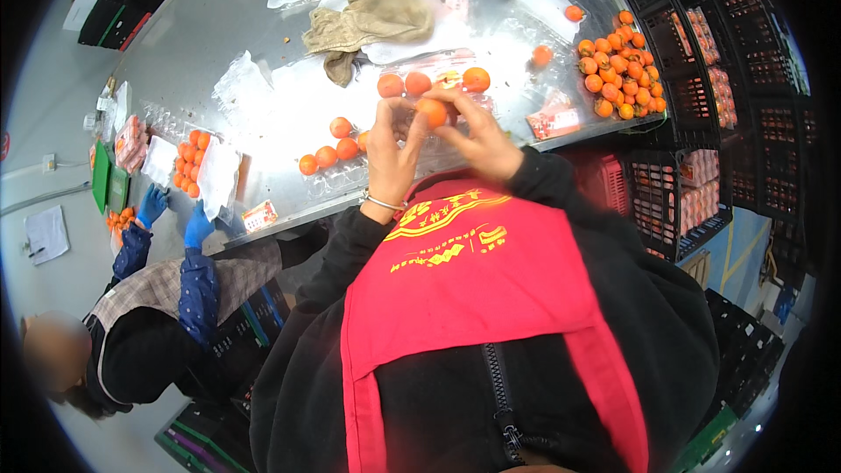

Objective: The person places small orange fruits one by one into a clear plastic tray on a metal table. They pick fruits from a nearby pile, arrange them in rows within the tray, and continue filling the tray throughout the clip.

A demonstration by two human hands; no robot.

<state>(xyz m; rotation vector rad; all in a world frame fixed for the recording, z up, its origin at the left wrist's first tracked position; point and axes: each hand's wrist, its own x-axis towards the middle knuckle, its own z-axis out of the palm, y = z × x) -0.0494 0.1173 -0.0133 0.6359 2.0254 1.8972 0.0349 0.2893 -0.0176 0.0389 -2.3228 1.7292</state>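
Note:
Both my hands meet around one orange persimmon (pixel 431 112) over the near part of the metal table. My left hand (pixel 394 151) has thumb and fingers against its left side; my right hand (pixel 479 138) touches it from the right with the fingertips. Just beyond are more persimmons (pixel 418 83) in a clear plastic tray. Left of my hands, several persimmons (pixel 326 156) sit in another clear plastic tray (pixel 338 179) near the table's edge. A brown cloth (pixel 374 18) lies crumpled behind the trays.
A pile of persimmons (pixel 617 72) lies at the table's right end, beside black plastic crates (pixel 690 92). A printed card (pixel 553 119) lies near the edge. At the left, a co-worker's blue-gloved hands (pixel 199 226) are by a persimmon tray (pixel 190 161) and white padding (pixel 220 174).

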